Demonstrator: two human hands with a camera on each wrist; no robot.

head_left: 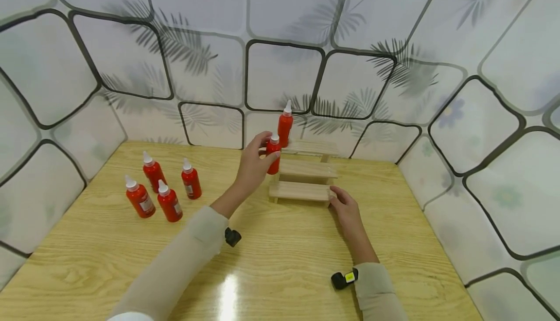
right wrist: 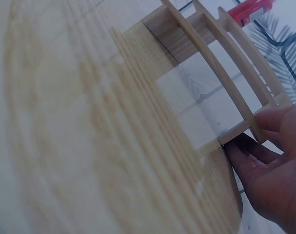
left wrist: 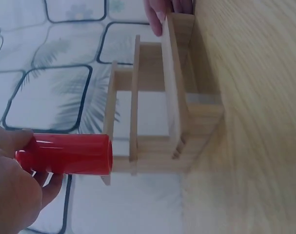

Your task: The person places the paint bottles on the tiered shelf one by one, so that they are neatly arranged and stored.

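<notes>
Red bottle [head_left: 273, 162] upright, gripped in the left hand [head_left: 253, 164].
It sits between thumb and fingers, at the left end of the wooden rack [head_left: 302, 191]; a second bottle [head_left: 285, 129] stands just beyond that hand, four more bottles [head_left: 191, 181] to its left; the right hand [head_left: 347, 211] pinches the rack's near right corner.

One red bottle [head_left: 273, 159], glossy, white-topped, upright, held in the left hand [head_left: 255, 161] near the left end of one stepped rack [head_left: 304, 190], pale wood, three tiers, standing upright, lowest tier gripped at its right end by the right hand [head_left: 346, 208].
</notes>
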